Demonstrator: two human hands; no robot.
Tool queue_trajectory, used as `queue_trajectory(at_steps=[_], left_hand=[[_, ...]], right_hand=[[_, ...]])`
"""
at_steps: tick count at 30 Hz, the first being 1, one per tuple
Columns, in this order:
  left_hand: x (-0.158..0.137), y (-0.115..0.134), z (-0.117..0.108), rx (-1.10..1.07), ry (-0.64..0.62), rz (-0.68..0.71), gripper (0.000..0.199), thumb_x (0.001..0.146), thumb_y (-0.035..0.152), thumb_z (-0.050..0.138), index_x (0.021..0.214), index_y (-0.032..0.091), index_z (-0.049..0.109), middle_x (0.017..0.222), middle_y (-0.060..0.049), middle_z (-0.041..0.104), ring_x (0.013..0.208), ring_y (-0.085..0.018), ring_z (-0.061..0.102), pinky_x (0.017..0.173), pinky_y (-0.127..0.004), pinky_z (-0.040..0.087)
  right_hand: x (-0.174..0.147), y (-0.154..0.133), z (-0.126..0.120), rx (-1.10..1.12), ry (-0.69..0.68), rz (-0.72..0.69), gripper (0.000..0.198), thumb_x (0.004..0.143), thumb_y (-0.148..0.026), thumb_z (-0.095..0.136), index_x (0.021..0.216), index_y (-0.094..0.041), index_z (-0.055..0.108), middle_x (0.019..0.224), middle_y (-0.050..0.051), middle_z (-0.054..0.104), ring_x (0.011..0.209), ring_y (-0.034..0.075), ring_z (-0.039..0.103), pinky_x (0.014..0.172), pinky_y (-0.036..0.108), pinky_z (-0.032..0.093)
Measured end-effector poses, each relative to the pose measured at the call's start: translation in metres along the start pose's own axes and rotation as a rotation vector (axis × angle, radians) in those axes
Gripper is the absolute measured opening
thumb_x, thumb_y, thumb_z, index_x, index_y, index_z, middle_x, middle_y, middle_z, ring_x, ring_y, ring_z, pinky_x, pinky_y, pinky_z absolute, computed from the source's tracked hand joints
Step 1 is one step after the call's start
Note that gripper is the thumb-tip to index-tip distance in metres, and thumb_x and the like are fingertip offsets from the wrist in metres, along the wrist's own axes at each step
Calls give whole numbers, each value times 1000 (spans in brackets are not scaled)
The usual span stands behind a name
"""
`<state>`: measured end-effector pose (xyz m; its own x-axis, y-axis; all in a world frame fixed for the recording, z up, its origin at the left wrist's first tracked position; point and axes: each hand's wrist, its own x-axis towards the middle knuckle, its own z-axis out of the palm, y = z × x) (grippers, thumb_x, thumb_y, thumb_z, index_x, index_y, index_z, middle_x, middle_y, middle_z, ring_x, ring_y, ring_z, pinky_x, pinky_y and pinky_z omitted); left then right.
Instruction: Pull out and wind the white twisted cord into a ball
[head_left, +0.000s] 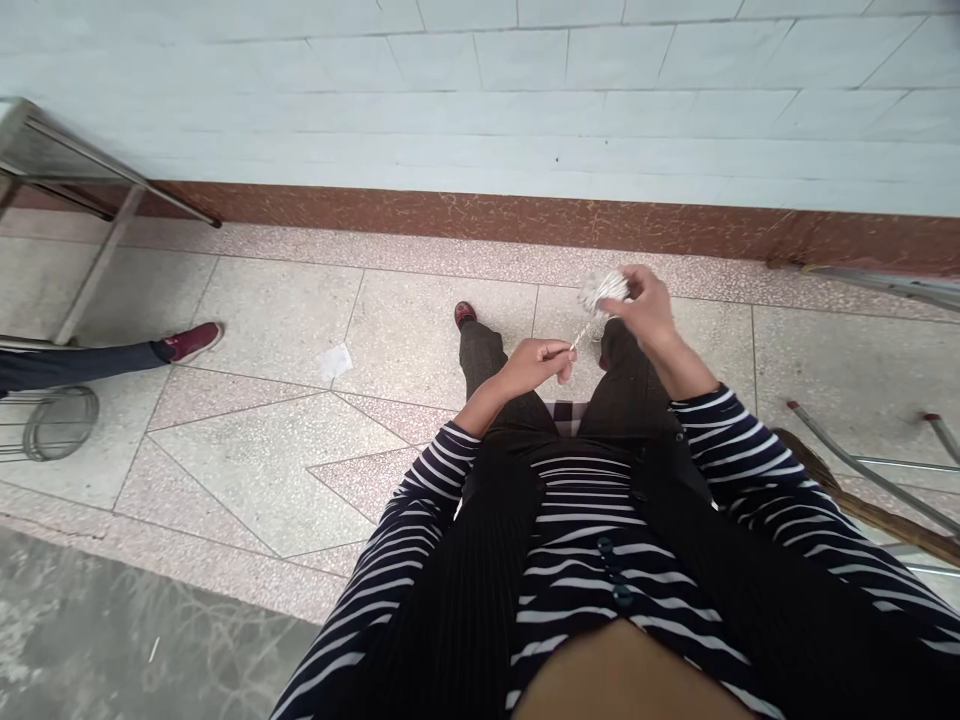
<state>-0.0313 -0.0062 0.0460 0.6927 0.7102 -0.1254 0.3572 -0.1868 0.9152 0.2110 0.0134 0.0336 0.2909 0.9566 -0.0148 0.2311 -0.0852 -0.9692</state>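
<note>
A bundle of white cord [598, 293], seemingly looped or wound, is up in front of my knees. My right hand [651, 315] grips it from the right side, fingers curled over its top and edge. From its lower end a thin twisted strand [581, 335] runs down to my left hand [534, 366]. That hand is closed, pinching the strand between thumb and forefinger. My fingers cover part of the bundle, and motion softens its outline.
A tiled wall [517, 110] with a brown skirting [390, 213] stands ahead. Metal-legged furniture [105, 250], another person's shoe [195, 342] and a wire basket [64, 423] are at left. White paper [337, 362] lies on the floor. Metal stool legs [855, 455] are at right.
</note>
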Motion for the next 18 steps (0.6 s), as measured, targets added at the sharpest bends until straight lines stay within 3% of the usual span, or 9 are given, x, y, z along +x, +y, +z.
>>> queue_trajectory(at_steps=[3, 6, 9, 12, 15, 18], left_hand=[[8, 0, -8, 358, 67, 64, 33, 107, 31, 57, 80, 19, 73, 79, -4, 76, 79, -19, 69, 95, -34, 52], [14, -4, -15, 560, -31, 175, 25, 105, 30, 65, 86, 21, 77, 82, -4, 79, 85, -21, 72, 115, -42, 46], [12, -4, -21, 492, -79, 164, 19, 104, 35, 69, 99, 23, 83, 92, -4, 83, 94, -22, 74, 108, -37, 49], [8, 1, -25, 311, -99, 106, 26, 105, 39, 66, 113, 23, 84, 105, -4, 84, 99, -21, 75, 92, -29, 51], [8, 5, -26, 248, -90, 114, 28, 104, 33, 60, 117, 22, 83, 108, -3, 84, 100, -19, 74, 90, -27, 50], [14, 2, -31, 292, -21, 118, 26, 101, 29, 58, 107, 21, 82, 97, -2, 81, 92, -18, 72, 87, -28, 49]], right_hand=[[-22, 14, 18, -252, -132, 33, 52, 50, -21, 88, 100, -21, 71, 95, 4, 63, 94, 28, 64, 97, 50, 59], [-45, 19, 20, -144, -441, 310, 51, 52, -23, 86, 100, -21, 72, 89, 3, 64, 86, 25, 64, 75, 39, 60], [-56, 23, 9, 195, -687, 597, 51, 56, -25, 86, 105, -19, 73, 89, 4, 71, 79, 21, 67, 63, 32, 58], [-58, 30, -2, 481, -806, 686, 46, 62, -23, 84, 106, -18, 73, 87, 4, 76, 70, 17, 68, 59, 27, 58], [-54, 36, -6, 535, -882, 716, 46, 59, -16, 81, 105, -17, 75, 85, 3, 79, 67, 16, 70, 58, 25, 59], [-48, 34, -10, 461, -926, 736, 52, 52, -8, 79, 104, -17, 78, 90, 3, 82, 73, 16, 75, 66, 23, 61]])
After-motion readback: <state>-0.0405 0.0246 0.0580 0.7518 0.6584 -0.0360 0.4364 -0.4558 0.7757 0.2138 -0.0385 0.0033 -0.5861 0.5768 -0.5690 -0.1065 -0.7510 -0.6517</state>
